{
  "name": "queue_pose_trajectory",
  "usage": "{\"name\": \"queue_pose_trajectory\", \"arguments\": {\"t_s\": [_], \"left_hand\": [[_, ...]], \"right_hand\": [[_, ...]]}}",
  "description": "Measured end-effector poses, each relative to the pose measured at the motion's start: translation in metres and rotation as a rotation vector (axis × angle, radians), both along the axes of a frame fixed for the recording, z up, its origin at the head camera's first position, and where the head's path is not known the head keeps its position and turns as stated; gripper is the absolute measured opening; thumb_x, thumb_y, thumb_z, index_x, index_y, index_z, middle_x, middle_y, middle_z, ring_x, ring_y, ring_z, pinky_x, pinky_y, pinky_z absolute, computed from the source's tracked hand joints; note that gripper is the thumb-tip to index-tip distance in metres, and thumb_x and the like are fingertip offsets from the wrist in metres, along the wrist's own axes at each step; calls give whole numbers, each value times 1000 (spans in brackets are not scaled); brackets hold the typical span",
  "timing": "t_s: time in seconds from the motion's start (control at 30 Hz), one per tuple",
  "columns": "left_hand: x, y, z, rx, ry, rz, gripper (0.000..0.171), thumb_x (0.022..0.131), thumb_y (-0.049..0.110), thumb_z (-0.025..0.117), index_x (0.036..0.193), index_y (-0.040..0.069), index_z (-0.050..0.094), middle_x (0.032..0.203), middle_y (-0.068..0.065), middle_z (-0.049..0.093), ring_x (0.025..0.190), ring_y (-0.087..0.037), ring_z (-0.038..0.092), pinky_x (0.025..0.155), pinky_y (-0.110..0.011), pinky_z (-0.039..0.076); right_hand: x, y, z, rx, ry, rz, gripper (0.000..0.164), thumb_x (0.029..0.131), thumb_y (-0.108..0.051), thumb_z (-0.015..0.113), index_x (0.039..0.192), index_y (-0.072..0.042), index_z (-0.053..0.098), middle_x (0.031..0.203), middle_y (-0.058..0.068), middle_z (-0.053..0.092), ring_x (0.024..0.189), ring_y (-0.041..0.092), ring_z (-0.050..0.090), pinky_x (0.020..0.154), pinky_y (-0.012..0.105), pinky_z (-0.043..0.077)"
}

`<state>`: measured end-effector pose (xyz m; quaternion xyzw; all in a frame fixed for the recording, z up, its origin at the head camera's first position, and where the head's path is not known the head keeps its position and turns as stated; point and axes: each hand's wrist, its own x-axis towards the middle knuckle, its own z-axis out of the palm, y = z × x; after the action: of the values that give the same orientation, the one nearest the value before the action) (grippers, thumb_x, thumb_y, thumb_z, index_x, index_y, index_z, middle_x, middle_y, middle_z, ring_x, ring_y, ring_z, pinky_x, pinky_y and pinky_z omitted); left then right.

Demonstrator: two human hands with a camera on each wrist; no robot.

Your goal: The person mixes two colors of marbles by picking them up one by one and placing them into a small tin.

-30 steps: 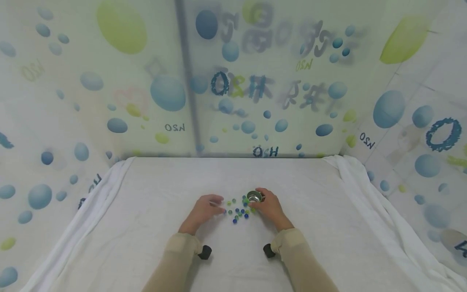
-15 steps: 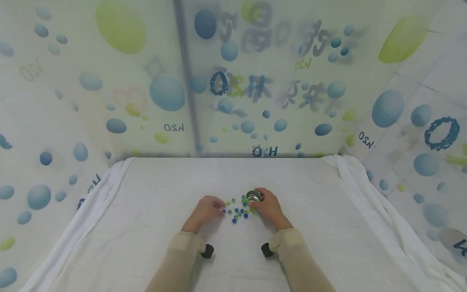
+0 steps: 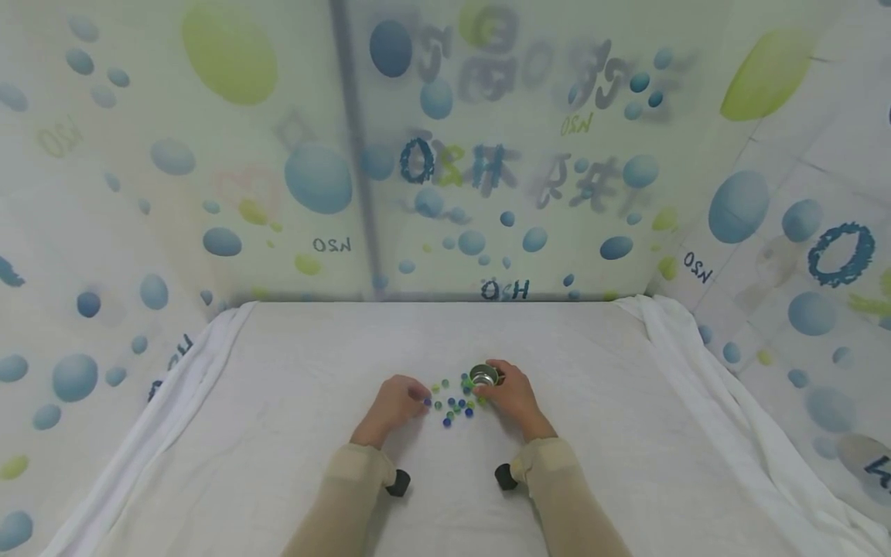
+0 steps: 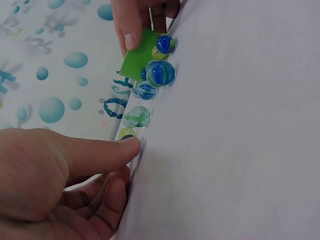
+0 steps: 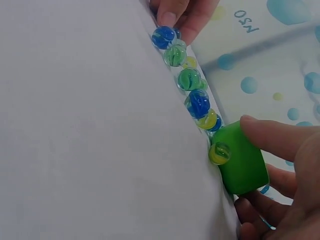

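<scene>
Several glass marbles [image 3: 452, 402], blue, green and yellow, lie scattered on the white cloth between the two hands. In the head view my left hand [image 3: 397, 402] is at the left end of the group, its thumb and fingertips closed around a dark blue marble [image 3: 428, 401]. The left wrist view shows that marble mostly hidden behind the thumb. My right hand [image 3: 513, 396] grips a small green cup [image 5: 242, 162] with a shiny metal inside, standing upright at the right end of the group. A yellow-green marble [image 5: 219, 153] lies right in front of the cup.
White cloth [image 3: 599, 371] covers the table, bunched in folds [image 3: 689, 363] along the sides. Behind it hangs a curtain [image 3: 445, 263] printed with bubbles and letters. A black wrist device [image 3: 398, 483] sits under each sleeve cuff.
My left hand has moved slightly right, and its spread thumb and fingers have closed at the leftmost blue marble. My right hand and the cup stay almost in place.
</scene>
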<state>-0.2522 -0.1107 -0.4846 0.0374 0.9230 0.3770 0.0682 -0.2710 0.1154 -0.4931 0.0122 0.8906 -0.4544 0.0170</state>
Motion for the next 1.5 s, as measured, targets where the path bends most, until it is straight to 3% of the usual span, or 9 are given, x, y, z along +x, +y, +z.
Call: {"name": "queue_pose_trajectory", "arguments": {"t_s": [0.53, 0.9, 1.23, 1.5], "left_hand": [[0, 0, 1, 77, 22, 27, 16, 85, 14, 73, 100, 10, 72, 99, -4, 65, 93, -23, 59, 79, -39, 49], [-11, 12, 4, 134, 68, 36, 17, 88, 20, 72, 104, 15, 71, 99, -1, 65, 90, -17, 59, 71, -32, 50], [-20, 19, 2, 273, 145, 42, 17, 89, 15, 70, 106, 11, 71, 89, -3, 61, 74, -16, 59, 61, -30, 51], [-24, 26, 0, 271, 172, 93, 20, 90, 23, 70, 108, 14, 71, 90, -2, 61, 83, -18, 57, 68, -32, 47]], "right_hand": [[-4, 0, -3, -5, 1, -23, 59, 79, -18, 80, 132, -5, 56, 123, 15, 59, 111, 30, 54, 97, 47, 41], [-2, 1, -2, -33, 12, -33, 60, 78, -18, 80, 131, -4, 56, 117, 14, 59, 103, 28, 54, 92, 46, 43], [-1, 3, -7, -56, 14, -38, 61, 77, -18, 81, 130, -3, 56, 110, 11, 59, 99, 27, 54, 88, 45, 44], [0, 0, -12, -72, 17, -42, 61, 77, -21, 81, 131, -6, 56, 116, 12, 58, 106, 28, 53, 93, 47, 43]]}}
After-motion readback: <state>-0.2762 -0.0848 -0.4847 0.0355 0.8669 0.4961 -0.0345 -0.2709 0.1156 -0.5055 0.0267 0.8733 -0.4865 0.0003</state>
